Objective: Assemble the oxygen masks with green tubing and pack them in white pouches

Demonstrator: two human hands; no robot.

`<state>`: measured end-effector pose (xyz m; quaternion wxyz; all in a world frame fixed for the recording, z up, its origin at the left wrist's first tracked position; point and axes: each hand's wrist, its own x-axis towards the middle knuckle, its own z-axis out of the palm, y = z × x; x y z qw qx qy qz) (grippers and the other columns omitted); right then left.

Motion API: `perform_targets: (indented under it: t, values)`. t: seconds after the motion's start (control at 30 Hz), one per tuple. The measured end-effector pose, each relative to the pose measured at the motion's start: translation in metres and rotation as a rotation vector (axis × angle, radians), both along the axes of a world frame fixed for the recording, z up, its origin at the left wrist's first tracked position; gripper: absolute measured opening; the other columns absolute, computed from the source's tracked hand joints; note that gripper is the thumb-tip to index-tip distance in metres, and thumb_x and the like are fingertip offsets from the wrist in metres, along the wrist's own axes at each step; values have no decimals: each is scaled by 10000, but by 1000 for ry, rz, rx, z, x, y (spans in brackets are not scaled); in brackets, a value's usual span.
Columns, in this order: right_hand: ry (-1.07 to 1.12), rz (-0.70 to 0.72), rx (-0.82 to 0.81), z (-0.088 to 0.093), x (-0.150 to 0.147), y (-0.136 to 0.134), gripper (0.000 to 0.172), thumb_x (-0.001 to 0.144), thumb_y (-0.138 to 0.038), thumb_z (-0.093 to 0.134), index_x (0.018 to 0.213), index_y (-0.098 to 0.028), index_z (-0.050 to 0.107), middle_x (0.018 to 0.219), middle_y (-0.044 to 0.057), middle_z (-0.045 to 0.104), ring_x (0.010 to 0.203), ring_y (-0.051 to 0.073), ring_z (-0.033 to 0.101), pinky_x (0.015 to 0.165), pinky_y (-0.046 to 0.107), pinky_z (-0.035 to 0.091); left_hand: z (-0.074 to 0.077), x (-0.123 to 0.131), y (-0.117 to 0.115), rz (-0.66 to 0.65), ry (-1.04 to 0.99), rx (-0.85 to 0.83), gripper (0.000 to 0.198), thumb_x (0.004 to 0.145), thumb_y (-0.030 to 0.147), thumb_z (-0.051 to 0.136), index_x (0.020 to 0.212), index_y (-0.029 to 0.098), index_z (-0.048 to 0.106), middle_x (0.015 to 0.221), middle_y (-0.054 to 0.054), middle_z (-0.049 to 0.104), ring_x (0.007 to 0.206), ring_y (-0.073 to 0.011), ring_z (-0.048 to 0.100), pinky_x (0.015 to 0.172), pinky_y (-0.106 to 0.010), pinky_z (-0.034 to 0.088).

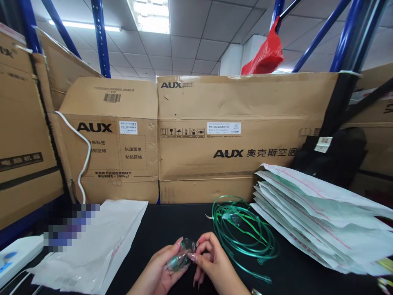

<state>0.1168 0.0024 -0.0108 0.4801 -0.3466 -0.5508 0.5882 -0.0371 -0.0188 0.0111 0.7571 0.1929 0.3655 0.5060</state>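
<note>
Low in the middle of the head view, both my hands hold a small clear plastic mask piece (183, 255) with a greenish end. My left hand (161, 270) cups it from below with fingers curled round it. My right hand (211, 262) pinches its upper edge, thumb and fingers together. A coil of thin green tubing (245, 231) lies on the black table (172, 223) just right of my hands, with one end trailing toward the front edge.
A stack of several white sealed pouches (319, 213) leans at the right. A flat white pouch (95, 241) lies at the left beside a white device (15, 256). Cardboard AUX boxes (215, 135) wall the back of the table; blue rack posts and a red bag (264, 53) stand behind.
</note>
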Motion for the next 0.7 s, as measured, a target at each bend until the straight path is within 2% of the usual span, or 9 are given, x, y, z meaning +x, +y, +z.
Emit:
perform_targets:
  t: [0.13, 0.27, 0.37, 0.43, 0.6, 0.7]
  values:
    - [42, -7, 35, 5, 1, -2, 434, 629, -417, 705, 809, -218, 363, 684, -76, 511, 387, 60, 536, 354, 167, 401, -3, 0, 0, -20, -28, 69, 222, 622, 234, 738, 813, 134, 685, 816, -84, 742, 808, -195, 666, 789, -292, 481]
    - [-2, 1, 63, 13, 4, -3, 379, 625, -428, 704, 754, -198, 432, 658, -45, 512, 569, 117, 563, 535, 253, 462, 3, 0, -3, 8, 30, 136, 237, 613, 256, 743, 805, 127, 690, 834, -104, 740, 826, -208, 662, 792, -291, 475]
    - [-266, -65, 178, 22, 10, -5, 276, 681, -415, 660, 723, -185, 514, 686, -24, 504, 645, 127, 516, 613, 261, 432, 10, -3, -6, 108, 105, 157, 184, 665, 231, 703, 813, 123, 690, 881, -109, 733, 923, -217, 638, 866, -290, 444]
    - [-495, -49, 282, 29, 14, -7, 241, 665, -388, 682, 738, -188, 570, 754, -9, 512, 714, 143, 503, 653, 260, 416, 13, -7, -5, 167, 113, 152, 161, 699, 221, 670, 822, 119, 689, 920, -114, 724, 995, -236, 606, 918, -318, 420]
    - [-879, -35, 440, 28, 11, -15, 511, 430, -318, 829, 854, -214, 564, 865, 1, 518, 829, 193, 480, 738, 288, 403, 9, -17, 0, 222, 66, 104, 152, 729, 189, 635, 857, 124, 685, 984, -113, 704, 1118, -268, 518, 952, -374, 410]
    - [-974, -49, 518, 21, 5, -17, 425, 498, -279, 807, 817, -212, 534, 853, 3, 525, 823, 196, 481, 730, 288, 401, 6, -17, 1, 231, 66, 103, 143, 721, 163, 639, 847, 111, 686, 976, -119, 702, 1136, -281, 499, 949, -374, 415]
